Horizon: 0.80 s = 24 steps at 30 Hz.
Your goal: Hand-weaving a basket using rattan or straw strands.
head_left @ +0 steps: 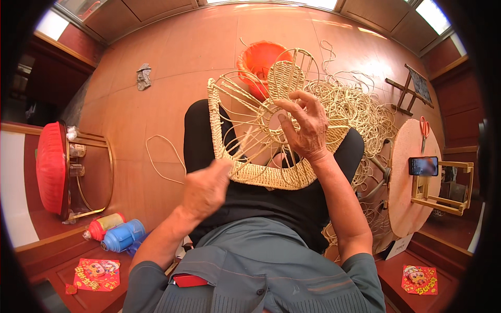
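Across my lap lies a wire frame partly woven with pale straw-coloured cord, with a wrapped rim and spokes meeting at a round hub. One petal-shaped section at its far side is densely woven. My left hand, blurred by motion, is closed in a fist beside the rim's near left corner. A loop of cord on the floor runs toward that fist, which appears to grip the strand. Over the hub is my right hand, thumb and forefinger apart, other fingers bent; nothing shows between them.
A large heap of loose cord covers the floor at right. Beyond the frame stands an orange-red lined bucket. On a round board at right are scissors and a phone on a wooden stand. Bottles sit at left.
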Each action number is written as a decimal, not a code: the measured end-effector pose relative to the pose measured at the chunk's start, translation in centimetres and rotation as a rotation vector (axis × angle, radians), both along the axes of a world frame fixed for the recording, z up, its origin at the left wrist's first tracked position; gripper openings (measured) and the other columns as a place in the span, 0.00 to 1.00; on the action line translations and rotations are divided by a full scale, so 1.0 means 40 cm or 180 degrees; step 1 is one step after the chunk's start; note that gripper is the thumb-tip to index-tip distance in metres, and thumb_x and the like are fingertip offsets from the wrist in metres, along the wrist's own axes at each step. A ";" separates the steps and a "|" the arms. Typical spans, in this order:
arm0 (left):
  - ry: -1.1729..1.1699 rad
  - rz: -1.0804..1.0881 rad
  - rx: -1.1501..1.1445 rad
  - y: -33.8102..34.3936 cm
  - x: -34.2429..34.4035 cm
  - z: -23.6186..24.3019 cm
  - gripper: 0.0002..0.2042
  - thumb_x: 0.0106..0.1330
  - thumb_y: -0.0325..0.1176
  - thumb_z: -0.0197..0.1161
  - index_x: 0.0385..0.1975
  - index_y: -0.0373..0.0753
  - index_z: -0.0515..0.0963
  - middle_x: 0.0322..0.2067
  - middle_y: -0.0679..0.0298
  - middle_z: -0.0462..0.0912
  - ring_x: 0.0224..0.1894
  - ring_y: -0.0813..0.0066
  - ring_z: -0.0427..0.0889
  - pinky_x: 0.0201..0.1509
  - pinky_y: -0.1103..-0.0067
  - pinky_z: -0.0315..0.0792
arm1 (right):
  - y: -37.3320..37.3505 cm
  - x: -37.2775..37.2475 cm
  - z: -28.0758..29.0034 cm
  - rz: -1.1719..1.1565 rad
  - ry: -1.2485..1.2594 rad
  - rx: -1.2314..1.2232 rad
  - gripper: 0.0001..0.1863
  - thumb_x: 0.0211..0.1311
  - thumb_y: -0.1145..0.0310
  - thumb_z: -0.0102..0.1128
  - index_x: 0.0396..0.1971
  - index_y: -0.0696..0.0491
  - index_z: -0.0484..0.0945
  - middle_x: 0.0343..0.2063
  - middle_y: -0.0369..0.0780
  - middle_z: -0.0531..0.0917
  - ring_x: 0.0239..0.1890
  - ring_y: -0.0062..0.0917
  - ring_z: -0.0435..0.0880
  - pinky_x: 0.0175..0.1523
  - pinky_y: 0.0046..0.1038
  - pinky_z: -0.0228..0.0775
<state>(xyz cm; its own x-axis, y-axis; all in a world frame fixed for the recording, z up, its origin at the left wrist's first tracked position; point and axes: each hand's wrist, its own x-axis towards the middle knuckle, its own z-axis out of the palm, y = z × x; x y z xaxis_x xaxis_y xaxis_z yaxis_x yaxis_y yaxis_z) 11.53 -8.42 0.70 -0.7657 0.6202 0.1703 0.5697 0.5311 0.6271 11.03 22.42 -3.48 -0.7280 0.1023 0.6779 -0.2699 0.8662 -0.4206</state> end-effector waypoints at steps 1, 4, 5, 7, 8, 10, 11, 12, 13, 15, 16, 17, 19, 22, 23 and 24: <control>-0.0061 -0.0333 0.0033 0.012 0.028 -0.032 0.09 0.76 0.25 0.66 0.52 0.40 0.84 0.34 0.51 0.90 0.33 0.47 0.91 0.34 0.61 0.82 | 0.001 0.002 -0.001 0.0021 -0.0013 0.0013 0.21 0.59 0.70 0.74 0.53 0.38 0.90 0.52 0.34 0.83 0.43 0.31 0.82 0.54 0.36 0.77; -0.0064 -0.0492 -0.0240 0.071 0.058 -0.080 0.08 0.73 0.25 0.66 0.50 0.40 0.82 0.32 0.53 0.89 0.32 0.50 0.91 0.33 0.61 0.81 | 0.003 -0.006 -0.009 0.0030 -0.0002 0.0185 0.20 0.59 0.68 0.75 0.52 0.38 0.90 0.53 0.34 0.83 0.46 0.31 0.82 0.55 0.36 0.76; 0.0076 -0.0556 -0.0379 0.085 0.061 -0.087 0.07 0.73 0.25 0.66 0.47 0.40 0.80 0.30 0.54 0.88 0.31 0.51 0.90 0.32 0.62 0.81 | 0.001 -0.006 -0.012 0.0002 -0.0029 0.0156 0.19 0.60 0.67 0.75 0.52 0.38 0.90 0.53 0.34 0.83 0.49 0.32 0.82 0.57 0.37 0.75; 0.0221 -0.0596 -0.0500 0.108 0.066 -0.094 0.06 0.72 0.25 0.66 0.45 0.39 0.79 0.27 0.56 0.86 0.30 0.52 0.89 0.31 0.62 0.80 | 0.001 -0.007 -0.014 -0.0004 -0.0051 0.0149 0.19 0.60 0.65 0.75 0.52 0.38 0.89 0.53 0.34 0.83 0.51 0.33 0.81 0.60 0.39 0.74; 0.0260 -0.0687 -0.0407 0.117 0.067 -0.095 0.06 0.72 0.26 0.66 0.43 0.39 0.77 0.26 0.56 0.85 0.29 0.53 0.89 0.30 0.62 0.80 | 0.001 -0.008 -0.012 -0.0031 0.0005 0.0236 0.20 0.60 0.63 0.76 0.54 0.39 0.88 0.54 0.35 0.83 0.54 0.34 0.81 0.62 0.40 0.72; 0.0312 -0.0845 -0.0335 0.137 0.073 -0.102 0.03 0.72 0.27 0.64 0.41 0.37 0.78 0.23 0.56 0.86 0.26 0.53 0.89 0.29 0.62 0.81 | -0.003 -0.008 -0.005 -0.0038 0.0069 0.0338 0.21 0.61 0.60 0.76 0.55 0.40 0.87 0.54 0.35 0.83 0.57 0.35 0.80 0.65 0.41 0.70; 0.0315 -0.0828 -0.0321 0.148 0.078 -0.108 0.03 0.72 0.27 0.64 0.41 0.37 0.78 0.23 0.56 0.86 0.26 0.53 0.89 0.29 0.62 0.81 | -0.009 -0.004 -0.002 -0.0085 0.0104 0.0362 0.23 0.61 0.57 0.77 0.57 0.40 0.86 0.55 0.35 0.83 0.62 0.36 0.79 0.67 0.41 0.69; 0.0295 -0.0808 -0.0235 0.159 0.083 -0.115 0.03 0.72 0.27 0.64 0.40 0.37 0.77 0.23 0.56 0.86 0.26 0.53 0.89 0.29 0.61 0.81 | -0.014 0.000 0.001 -0.0131 0.0139 0.0385 0.25 0.62 0.55 0.77 0.58 0.40 0.85 0.56 0.36 0.84 0.66 0.37 0.78 0.69 0.42 0.67; 0.0275 -0.0788 -0.0148 0.163 0.086 -0.123 0.03 0.73 0.27 0.64 0.39 0.37 0.77 0.23 0.55 0.86 0.26 0.53 0.89 0.29 0.61 0.81 | -0.016 0.003 0.002 -0.0114 0.0142 0.0399 0.25 0.62 0.55 0.77 0.58 0.40 0.85 0.56 0.36 0.84 0.66 0.37 0.78 0.69 0.42 0.67; 0.0197 -0.0767 -0.0136 0.164 0.085 -0.129 0.07 0.73 0.28 0.65 0.47 0.35 0.80 0.24 0.55 0.86 0.26 0.52 0.89 0.30 0.60 0.81 | -0.011 0.005 -0.003 -0.0053 0.0016 0.0454 0.28 0.62 0.52 0.77 0.61 0.40 0.83 0.59 0.36 0.84 0.73 0.39 0.75 0.73 0.43 0.66; 0.0189 -0.0740 -0.0110 0.161 0.085 -0.128 0.12 0.73 0.28 0.65 0.54 0.35 0.80 0.24 0.55 0.86 0.26 0.52 0.89 0.30 0.61 0.81 | -0.007 0.005 -0.005 -0.0045 0.0018 0.0463 0.28 0.62 0.52 0.77 0.61 0.40 0.83 0.59 0.36 0.84 0.73 0.39 0.75 0.73 0.43 0.66; 0.0177 -0.0714 -0.0086 0.156 0.085 -0.125 0.17 0.73 0.28 0.65 0.60 0.34 0.80 0.24 0.54 0.86 0.27 0.52 0.89 0.31 0.61 0.81 | -0.004 0.005 -0.005 -0.0013 -0.0064 0.0501 0.29 0.62 0.52 0.77 0.63 0.40 0.83 0.61 0.35 0.84 0.75 0.40 0.73 0.75 0.44 0.66; 0.0200 -0.0751 -0.0151 0.141 0.081 -0.130 0.20 0.73 0.28 0.65 0.64 0.34 0.78 0.25 0.54 0.87 0.27 0.52 0.89 0.31 0.61 0.82 | -0.005 0.009 0.000 0.0023 -0.0150 0.0544 0.30 0.63 0.51 0.77 0.65 0.39 0.83 0.63 0.35 0.84 0.77 0.42 0.72 0.76 0.45 0.65; 0.0232 -0.0738 -0.0152 0.144 0.079 -0.120 0.13 0.72 0.26 0.65 0.54 0.36 0.76 0.25 0.55 0.86 0.28 0.52 0.89 0.30 0.62 0.81 | -0.018 0.022 0.033 0.0037 -0.0309 0.0684 0.38 0.62 0.45 0.78 0.71 0.38 0.81 0.66 0.33 0.84 0.78 0.43 0.71 0.77 0.47 0.65; 0.0235 -0.0709 -0.0096 0.145 0.079 -0.116 0.05 0.72 0.25 0.65 0.40 0.38 0.76 0.25 0.56 0.85 0.28 0.52 0.89 0.29 0.62 0.80 | -0.026 0.027 0.047 -0.0021 -0.0465 0.0717 0.42 0.60 0.43 0.79 0.74 0.37 0.78 0.66 0.34 0.84 0.77 0.43 0.71 0.77 0.48 0.66; 0.0232 -0.0701 -0.0093 0.147 0.079 -0.116 0.05 0.72 0.25 0.65 0.40 0.38 0.76 0.25 0.56 0.85 0.28 0.52 0.89 0.29 0.62 0.80 | -0.033 0.029 0.058 -0.0080 -0.0622 0.0748 0.46 0.59 0.40 0.80 0.77 0.36 0.76 0.67 0.34 0.84 0.77 0.44 0.72 0.77 0.48 0.66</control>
<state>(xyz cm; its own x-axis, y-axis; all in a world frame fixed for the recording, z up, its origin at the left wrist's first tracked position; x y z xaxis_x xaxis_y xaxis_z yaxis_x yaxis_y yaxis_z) 14.71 -2.56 -3.95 -0.5976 0.7766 0.1996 0.7171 0.4063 0.5663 12.19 21.10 -1.15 -0.8461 -0.0211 0.5326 -0.1808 0.9513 -0.2496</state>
